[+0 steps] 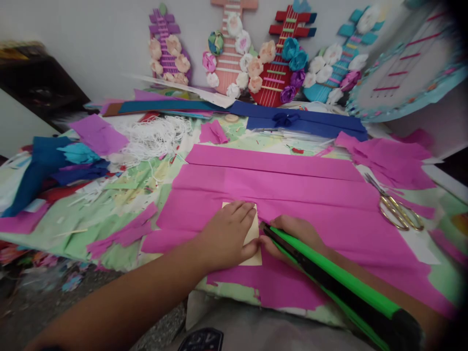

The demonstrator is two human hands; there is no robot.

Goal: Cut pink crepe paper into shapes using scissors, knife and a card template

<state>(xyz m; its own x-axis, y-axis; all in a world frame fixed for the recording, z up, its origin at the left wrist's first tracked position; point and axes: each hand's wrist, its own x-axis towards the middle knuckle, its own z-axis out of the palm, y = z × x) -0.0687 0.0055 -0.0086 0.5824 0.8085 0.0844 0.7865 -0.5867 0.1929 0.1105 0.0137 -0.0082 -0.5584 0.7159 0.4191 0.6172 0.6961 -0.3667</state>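
Left hand [230,236] pressing flat, fingers nearly together, on cream card [250,259] | right hand [298,233] clamped round green cutter [332,273], card's four o'clock | pink paper [310,195] beneath | scissors [399,210], three o'clock

From my remote feed I see a muted grey garment [288,327] across the lap, bearing a dark badge [201,340] with a pale outline and pale lettering that I can't read in full. The left hand [232,234] and right hand [292,231] are bare, with short nails and uncovered forearms [127,297].
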